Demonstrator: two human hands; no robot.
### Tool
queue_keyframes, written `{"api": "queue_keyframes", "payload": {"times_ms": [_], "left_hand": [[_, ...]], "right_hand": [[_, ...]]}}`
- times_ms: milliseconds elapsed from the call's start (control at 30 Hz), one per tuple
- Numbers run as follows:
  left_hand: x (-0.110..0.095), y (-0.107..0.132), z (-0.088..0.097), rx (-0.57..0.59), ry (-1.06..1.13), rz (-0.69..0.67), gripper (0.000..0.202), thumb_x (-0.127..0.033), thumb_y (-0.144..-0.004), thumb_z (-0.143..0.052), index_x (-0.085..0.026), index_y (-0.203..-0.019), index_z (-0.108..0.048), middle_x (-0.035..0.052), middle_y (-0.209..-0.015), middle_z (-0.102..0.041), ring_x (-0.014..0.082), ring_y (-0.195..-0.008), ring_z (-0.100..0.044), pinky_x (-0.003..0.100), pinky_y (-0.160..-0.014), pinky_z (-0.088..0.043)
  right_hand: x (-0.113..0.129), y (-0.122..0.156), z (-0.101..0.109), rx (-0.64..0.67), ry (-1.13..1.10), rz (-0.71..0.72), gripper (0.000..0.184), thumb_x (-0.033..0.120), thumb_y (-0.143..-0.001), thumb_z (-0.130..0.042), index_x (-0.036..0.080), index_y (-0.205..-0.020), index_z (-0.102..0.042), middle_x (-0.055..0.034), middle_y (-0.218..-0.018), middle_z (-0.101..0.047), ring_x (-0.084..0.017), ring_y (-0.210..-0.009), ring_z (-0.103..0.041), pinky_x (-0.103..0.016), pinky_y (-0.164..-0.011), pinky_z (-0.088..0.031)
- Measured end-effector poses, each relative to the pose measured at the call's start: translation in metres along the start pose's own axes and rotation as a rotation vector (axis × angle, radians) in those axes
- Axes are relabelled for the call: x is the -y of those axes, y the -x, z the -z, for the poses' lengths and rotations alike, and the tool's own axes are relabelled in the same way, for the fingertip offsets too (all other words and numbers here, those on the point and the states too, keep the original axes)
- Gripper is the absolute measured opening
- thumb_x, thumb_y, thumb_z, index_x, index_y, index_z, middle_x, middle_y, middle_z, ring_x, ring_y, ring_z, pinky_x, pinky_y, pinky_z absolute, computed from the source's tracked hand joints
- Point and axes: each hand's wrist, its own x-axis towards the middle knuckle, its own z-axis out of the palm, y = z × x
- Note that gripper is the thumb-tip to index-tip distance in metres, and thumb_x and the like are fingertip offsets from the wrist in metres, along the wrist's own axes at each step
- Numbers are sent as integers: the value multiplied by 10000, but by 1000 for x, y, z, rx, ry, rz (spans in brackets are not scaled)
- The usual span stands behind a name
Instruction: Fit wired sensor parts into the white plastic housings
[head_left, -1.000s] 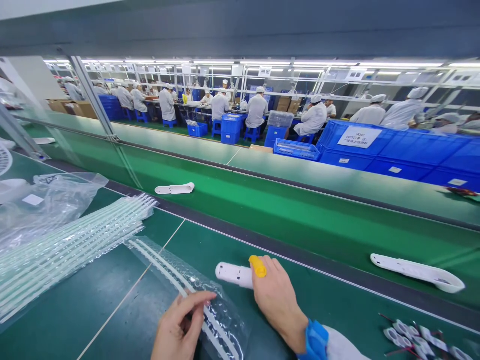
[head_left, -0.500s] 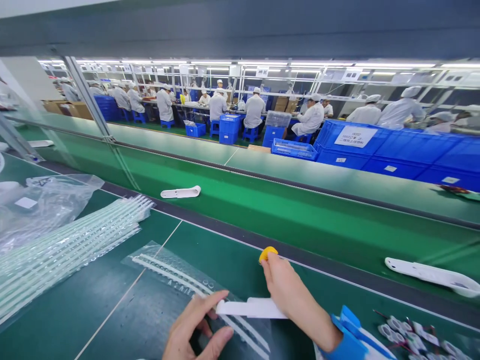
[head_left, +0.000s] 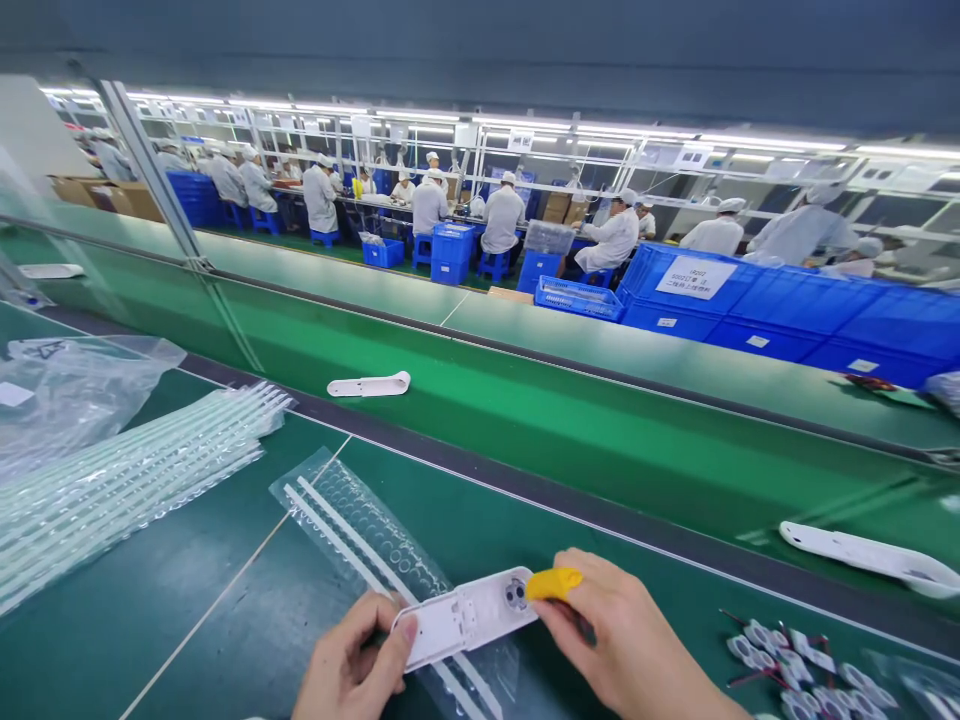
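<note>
A long white plastic housing (head_left: 491, 612), inner side up, lies tilted between my hands. My left hand (head_left: 352, 655) pinches its left end, thumb on top. At its right end there is a round dark-holed insert (head_left: 515, 596). My right hand (head_left: 622, 630) is curled at that end, with a yellow finger cot (head_left: 553, 584) on a fingertip touching the rim beside the insert; its other fingers are partly hidden. Under the housing, a clear plastic sheet carrying white strips (head_left: 352, 535) rests on the green tabletop.
Bundled pale strips (head_left: 150, 470) and a clear bag (head_left: 82, 400) lie at left. Small wired parts (head_left: 795, 660) sit at right. On the green conveyor belt (head_left: 525, 430) are white housings (head_left: 369, 385) (head_left: 862, 555). Beyond it, blue crates (head_left: 697, 290) and seated workers in white.
My right hand has come down and nearer, from above the housing to its right end. The housing has turned to show its inner side. The strip sheet has swung slightly.
</note>
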Motion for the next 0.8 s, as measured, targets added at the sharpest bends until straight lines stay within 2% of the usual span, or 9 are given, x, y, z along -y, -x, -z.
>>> {"api": "queue_keyframes", "payload": {"times_ms": [100,200,267,400,533,667,800], "left_hand": [[0,0,-1,3,21,5,390,-530,-714,-575,-179,-554,-526,-17,-605,-497,136,-580,-468,192,-529,-435],[0,1,-1,2,22,-9,389,-525,-723,-566,-180,-550,-523,-13,-628,-502,139,-605,-465,189,-543,-431],[-1,2,-1,-2,11,-13,386,-525,-730,-557,-181,-558,-522,-15,-627,-496,138,-599,-459,188,-538,-427],[-2,2,0,-3,1,-16,380,-516,-745,-542,-181,-567,-516,-16,-624,-487,136,-594,-453,189,-535,-423],[-3,2,-1,-13,11,-25,377,-504,-738,-555,-179,-551,-512,-11,-623,-489,140,-597,-455,190,-532,-419],[-6,3,-2,-44,10,-24,365,-496,-720,-579,-179,-546,-525,-14,-604,-492,140,-586,-465,189,-538,-428],[-7,3,-2,-48,13,-18,370,-504,-717,-577,-180,-545,-531,-14,-605,-496,141,-588,-471,187,-533,-430]], "right_hand": [[-1,-1,-15,79,109,-38,219,148,-757,-527,203,-546,-542,33,-548,-597,-116,-478,-530,-216,-455,-341],[-2,-6,-20,194,170,-32,250,140,-774,-496,203,-536,-537,46,-512,-611,-106,-437,-539,-210,-428,-297],[-1,-9,-17,267,204,41,249,106,-774,-463,206,-560,-541,43,-533,-628,-104,-440,-549,-215,-420,-274],[1,-8,-10,373,365,224,209,22,-665,-486,211,-664,-575,24,-595,-652,-133,-436,-555,-278,-398,-198],[-2,-5,-10,346,551,321,207,12,-639,-497,207,-610,-560,0,-560,-615,-154,-410,-521,-321,-401,-145],[-8,-4,-7,299,517,317,254,-14,-639,-463,215,-615,-568,7,-564,-596,-134,-413,-487,-317,-408,-170],[-10,-3,-5,230,474,300,271,-21,-637,-418,207,-534,-520,12,-515,-553,-119,-389,-449,-308,-409,-183]]}}
